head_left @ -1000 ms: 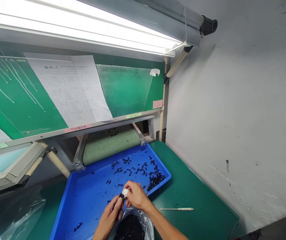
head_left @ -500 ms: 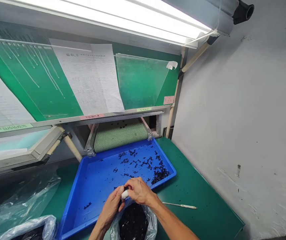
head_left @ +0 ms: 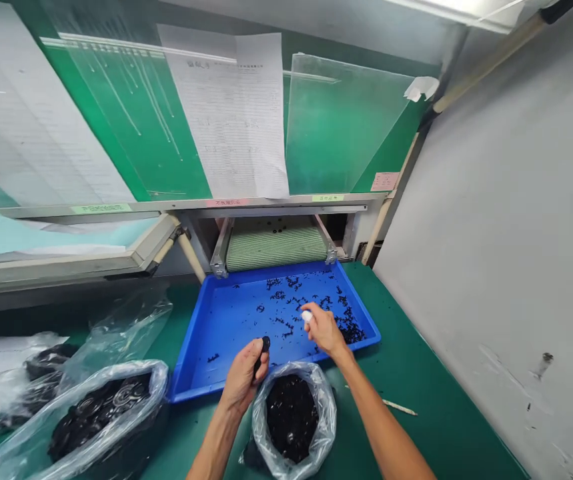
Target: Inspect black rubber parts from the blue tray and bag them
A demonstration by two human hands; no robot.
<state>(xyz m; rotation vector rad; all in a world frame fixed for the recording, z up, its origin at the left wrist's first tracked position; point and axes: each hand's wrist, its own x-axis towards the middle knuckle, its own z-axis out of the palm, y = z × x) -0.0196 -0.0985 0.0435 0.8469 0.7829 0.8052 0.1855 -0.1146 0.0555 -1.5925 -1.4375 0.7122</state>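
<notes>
**As the hands draw apart above a blue tray, a small dark piece stays in the left fist**

From the head camera, the left hand (head_left: 242,380) is clenched around a small dark piece (head_left: 265,345) at lower centre, with only its top and a narrow stem showing. The right hand (head_left: 323,330) hovers over the blue plastic tray (head_left: 189,340), its fingers (head_left: 315,320) curled and pinching a small white object (head_left: 307,316). A moment ago the hands were pressed together around these two things; now they are well apart, each holding one.

The tray carries scattered dark pieces (head_left: 286,297), thickest in a heap (head_left: 350,328) near its right end. Just below its front edge stands a clear plastic bag (head_left: 327,417) filled with similar dark pieces, and a larger bag (head_left: 101,413) lies at lower left, both on the green table (head_left: 431,400). A ribbed green belt (head_left: 276,248) runs behind the tray.

The left fist hides most of the dark piece, so its shape is hard to make out. The white object is too small to identify. The right forearm hides one end of a thin white stick (head_left: 399,407), and the frame cuts off both arms.
</notes>
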